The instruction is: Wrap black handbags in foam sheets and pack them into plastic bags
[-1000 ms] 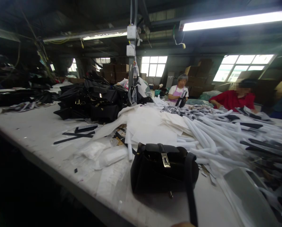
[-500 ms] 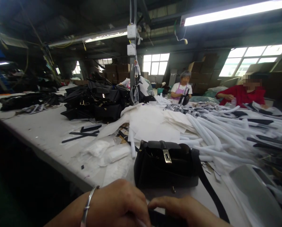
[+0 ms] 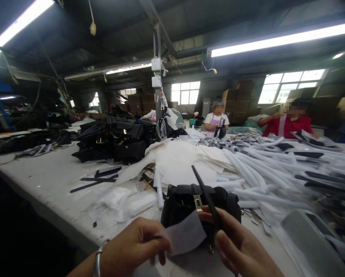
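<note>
A black handbag [image 3: 172,200] with a gold turn-lock clasp [image 3: 198,201] stands on the table in front of me, partly hidden by my hands. My left hand [image 3: 143,240], with a silver bangle at the wrist, is closed on a piece of translucent white paper [image 3: 188,235] that stretches across the bag's front. Between the fingers of my right hand [image 3: 238,240] a narrow black strap [image 3: 203,184] points up and to the left, over the bag. Whether the paper touches the strap I cannot tell.
Long white padding tubes [image 3: 247,169] and white sheets [image 3: 181,157] lie behind the bag. Black bags [image 3: 123,134] are piled at back left, near a post [image 3: 158,92]. A grey tray-like object [image 3: 308,242] is at right. Two people work across the table.
Both hands have come into view and moved up in front of the bag. The right hand has raised the black strap; the white paper now shows stretched out from the left hand.
</note>
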The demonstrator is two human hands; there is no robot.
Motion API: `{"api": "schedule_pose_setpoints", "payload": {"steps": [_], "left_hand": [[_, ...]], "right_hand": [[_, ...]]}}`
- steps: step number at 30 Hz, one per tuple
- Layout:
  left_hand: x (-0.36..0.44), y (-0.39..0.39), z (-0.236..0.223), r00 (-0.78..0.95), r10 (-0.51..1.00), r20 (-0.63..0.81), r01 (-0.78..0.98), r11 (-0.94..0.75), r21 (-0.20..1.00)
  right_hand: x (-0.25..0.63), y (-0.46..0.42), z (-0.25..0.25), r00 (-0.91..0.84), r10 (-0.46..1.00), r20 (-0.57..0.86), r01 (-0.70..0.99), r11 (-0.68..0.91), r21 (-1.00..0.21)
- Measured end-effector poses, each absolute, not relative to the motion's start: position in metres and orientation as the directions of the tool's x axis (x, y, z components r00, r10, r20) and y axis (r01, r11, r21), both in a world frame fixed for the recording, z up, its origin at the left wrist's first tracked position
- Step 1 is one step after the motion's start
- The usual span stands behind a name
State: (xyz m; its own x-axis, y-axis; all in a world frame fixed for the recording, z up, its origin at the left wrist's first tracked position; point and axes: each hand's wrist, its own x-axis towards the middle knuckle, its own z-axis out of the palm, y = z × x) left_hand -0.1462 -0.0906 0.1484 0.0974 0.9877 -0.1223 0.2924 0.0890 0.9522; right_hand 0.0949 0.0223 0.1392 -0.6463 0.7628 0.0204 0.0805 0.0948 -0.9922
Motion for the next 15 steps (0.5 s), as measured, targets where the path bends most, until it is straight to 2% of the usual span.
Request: {"api": "schedule_pose_setpoints", "payload": {"steps": [3, 7, 11, 13, 15], "left_hand": [[-0.136, -0.09, 0.155, 0.137, 0.982, -0.126, 0.347, 0.072, 0.935], [-0.127, -0.086, 0.154, 0.13, 0.988, -0.087, 0.422, 0.025, 0.906], [-0.118, -0.076, 0.141, 0.063, 0.997, -0.048, 0.184, 0.036, 0.982], [-0.12, -0.072, 0.136, 0.037, 0.998, -0.054, 0.048, 0.052, 0.997], [-0.126, -0.073, 0.133, -0.005, 0.996, -0.088, -0.01, 0.088, 0.996]], "right_hand": [[0.078, 0.019, 0.144, -0.657, 0.748, 0.09, 0.034, 0.148, -0.988], [0.065, 0.015, 0.143, -0.651, 0.742, 0.162, 0.1, 0.296, -0.95], [0.061, 0.013, 0.14, -0.655, 0.731, 0.191, 0.107, 0.339, -0.935], [0.066, 0.015, 0.138, -0.649, 0.744, 0.157, 0.068, 0.262, -0.963], [0.077, 0.018, 0.136, -0.653, 0.752, 0.093, 0.036, 0.153, -0.988]]}}
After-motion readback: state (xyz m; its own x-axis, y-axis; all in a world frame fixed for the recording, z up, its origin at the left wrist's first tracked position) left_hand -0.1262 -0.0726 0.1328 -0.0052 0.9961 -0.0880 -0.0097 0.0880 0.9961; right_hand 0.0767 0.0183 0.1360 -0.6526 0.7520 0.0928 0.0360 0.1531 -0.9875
